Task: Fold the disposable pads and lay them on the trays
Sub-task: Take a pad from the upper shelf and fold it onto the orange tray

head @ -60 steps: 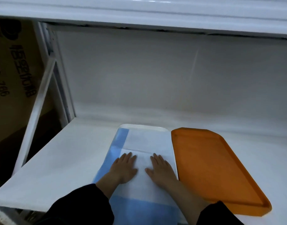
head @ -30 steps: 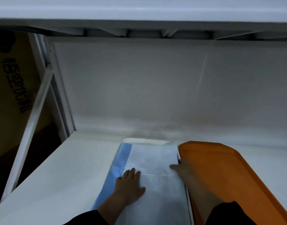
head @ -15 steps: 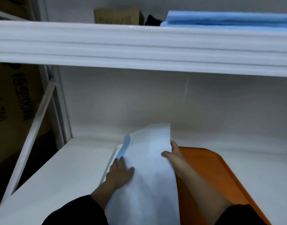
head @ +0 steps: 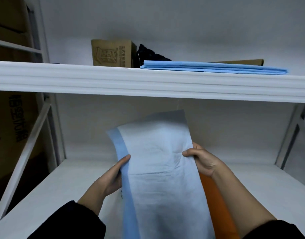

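Now I have the white, blue-edged disposable pad (head: 158,169) lifted above the lower shelf, my left hand (head: 112,176) and right hand (head: 202,160) pinching its side edges; next, I judge, lay it onto the orange plastic tray (head: 215,200).

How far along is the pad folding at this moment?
Done: nothing visibly laid; the orange tray shows no pad. In hand: left hand and right hand grip a folded pad, lifted. Left: laying it down, and the blue pads stacked on the upper shelf.
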### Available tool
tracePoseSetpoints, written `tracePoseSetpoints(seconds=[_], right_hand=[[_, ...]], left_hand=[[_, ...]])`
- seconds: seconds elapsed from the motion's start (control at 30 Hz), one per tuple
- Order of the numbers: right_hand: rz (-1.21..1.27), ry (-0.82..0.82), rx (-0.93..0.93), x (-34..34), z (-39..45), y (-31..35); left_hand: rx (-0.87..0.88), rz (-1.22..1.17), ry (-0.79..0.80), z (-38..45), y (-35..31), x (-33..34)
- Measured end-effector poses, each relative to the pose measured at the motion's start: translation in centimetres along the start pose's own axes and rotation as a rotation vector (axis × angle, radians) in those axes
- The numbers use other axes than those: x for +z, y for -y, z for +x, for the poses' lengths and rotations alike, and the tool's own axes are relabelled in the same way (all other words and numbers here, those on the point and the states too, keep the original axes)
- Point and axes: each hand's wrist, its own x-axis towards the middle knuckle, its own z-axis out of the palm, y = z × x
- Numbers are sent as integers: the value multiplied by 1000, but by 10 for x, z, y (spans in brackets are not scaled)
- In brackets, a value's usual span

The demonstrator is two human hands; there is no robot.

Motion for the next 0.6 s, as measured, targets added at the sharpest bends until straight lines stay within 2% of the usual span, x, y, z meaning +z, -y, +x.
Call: tracePoseSetpoints(seconds=[0.1,0.17,0.27,0.37,0.47,0.6], right_hand=[[15,-80,-1,-12,-7,3],[-19,-129,-2,-18,-11,6],[-187,-204,-12,-21,-13,10],[-311,-360,-129,-17,-15,13],[-281,-515,-270,-12,-24,13],[-330,-560,-414,-9,-38,8]], left_hand=[[114,-16,-98,-4,-15,5],[180,102,-168,-9,-25,5],[236,273,-183,-21,-35,11],[286,389,-208,-30,-44,19],[388,480,-235,-40,-53,28],[521,445,-223,-59,-51,44]])
